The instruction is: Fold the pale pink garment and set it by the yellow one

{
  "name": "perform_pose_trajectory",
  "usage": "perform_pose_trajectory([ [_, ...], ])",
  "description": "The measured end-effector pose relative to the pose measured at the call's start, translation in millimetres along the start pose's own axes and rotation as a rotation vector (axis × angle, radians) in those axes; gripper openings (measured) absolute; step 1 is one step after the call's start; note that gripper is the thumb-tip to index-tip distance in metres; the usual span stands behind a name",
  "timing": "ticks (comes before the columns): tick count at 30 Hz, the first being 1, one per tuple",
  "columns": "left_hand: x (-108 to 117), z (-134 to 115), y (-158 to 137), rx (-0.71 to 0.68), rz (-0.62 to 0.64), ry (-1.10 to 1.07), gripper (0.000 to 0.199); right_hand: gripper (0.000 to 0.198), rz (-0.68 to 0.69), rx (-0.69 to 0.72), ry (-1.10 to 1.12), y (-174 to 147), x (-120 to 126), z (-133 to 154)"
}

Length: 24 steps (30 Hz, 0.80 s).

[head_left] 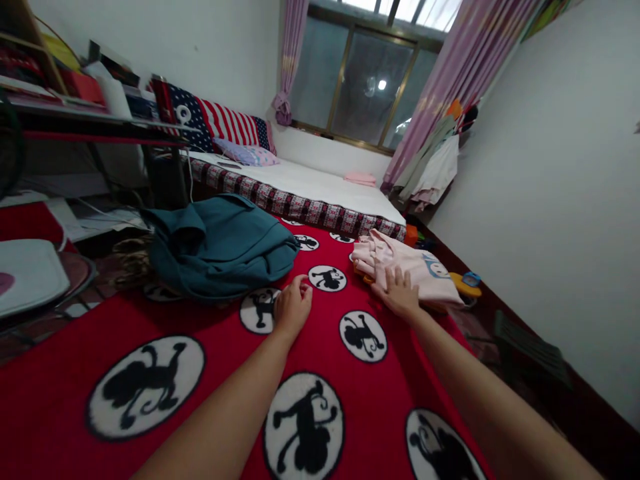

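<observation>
A red blanket (210, 347) with black-and-white monkey rounds covers the surface in a small white-walled room — a bed (320, 187) runs beyond it to a window (365, 87) hung with pink curtains (465, 60). The left hand (293, 308) rests on the blanket, fingers curled in loosely and holding nothing, just beside a teal garment (220, 247) heaped at the far left. The right hand (399, 291) lies flat, fingers spread, on the near edge of a folded pink garment (405, 261) at the blanket's right edge. Cluttered shelves (75, 100) crowd the left side; clothes (435, 167) hang by the right wall. Between the two garments the blanket lies bare — open room toward the viewer too.
</observation>
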<state>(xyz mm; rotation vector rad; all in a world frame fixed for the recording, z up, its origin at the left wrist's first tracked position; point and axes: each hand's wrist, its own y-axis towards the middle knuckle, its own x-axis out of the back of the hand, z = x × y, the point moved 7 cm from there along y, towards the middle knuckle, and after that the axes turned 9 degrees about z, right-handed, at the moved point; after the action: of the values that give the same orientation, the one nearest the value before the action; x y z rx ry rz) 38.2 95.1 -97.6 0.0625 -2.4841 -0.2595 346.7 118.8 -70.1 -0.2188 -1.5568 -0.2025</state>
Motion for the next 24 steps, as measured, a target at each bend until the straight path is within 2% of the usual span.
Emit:
perform_pose_trajectory([
  [3, 1, -1, -1, -0.012, 0.006, -0.014, 0.033, 0.078, 0.021, 0.101, -0.035, -48, -35, 31],
  [6, 3, -1, -2, -0.024, 0.019, -0.034, 0.034, 0.069, 0.106, 0.111, 0.0, -88, -56, 45],
  [11, 4, -5, -11, -0.114, -0.019, -0.056, 0.034, 0.064, 0.03, 0.126, 0.037, -135, -51, 51],
  [14, 8, -17, -18, -0.237, -0.046, 0.039, 0.035, 0.059, 0.011, 0.14, 0.068, -151, -49, 51],
  [16, 19, -27, -16, -0.345, -0.042, 0.138, 0.036, 0.057, 0.002, 0.15, 0.095, -156, -49, 50],
  [18, 42, -35, -6, -0.43, -0.058, 0.259, 0.037, 0.056, -0.013, 0.158, 0.127, -157, -50, 49],
  [20, 78, -36, 15, -0.439, -0.115, 0.403, 0.037, 0.055, -0.03, 0.162, 0.158, -157, -49, 49],
  [22, 122, -24, 42, -0.343, -0.176, 0.556, 0.036, 0.054, -0.04, 0.161, 0.182, -156, -49, 48],
  [24, 168, -4, 68, -0.219, -0.231, 0.653, 0.049, 0.054, -0.043, 0.155, 0.2, -155, -49, 48],
])
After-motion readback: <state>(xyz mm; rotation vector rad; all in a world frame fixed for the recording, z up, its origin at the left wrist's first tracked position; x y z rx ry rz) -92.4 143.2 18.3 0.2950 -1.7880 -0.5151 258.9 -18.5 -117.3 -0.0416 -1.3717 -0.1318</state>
